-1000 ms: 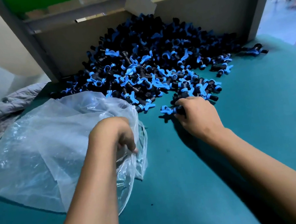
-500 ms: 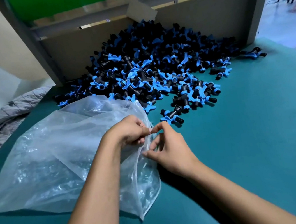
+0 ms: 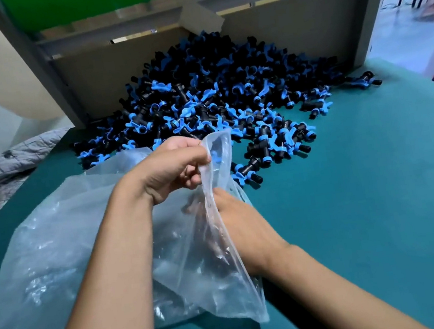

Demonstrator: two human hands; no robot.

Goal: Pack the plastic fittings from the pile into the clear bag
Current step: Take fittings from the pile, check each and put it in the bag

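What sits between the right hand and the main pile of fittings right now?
In the head view, the clear bag's raised mouth and one stray black-and-blue fitting on the teal table lie between the right hand and the pile.

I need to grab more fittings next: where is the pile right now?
In the head view the pile of fittings lies at centre on the green table, against the cardboard wall, just beyond the clear bag.

Left hand [image 3: 168, 172] fingers curled, pinching; right hand [image 3: 243, 224] lower, partly veiled.
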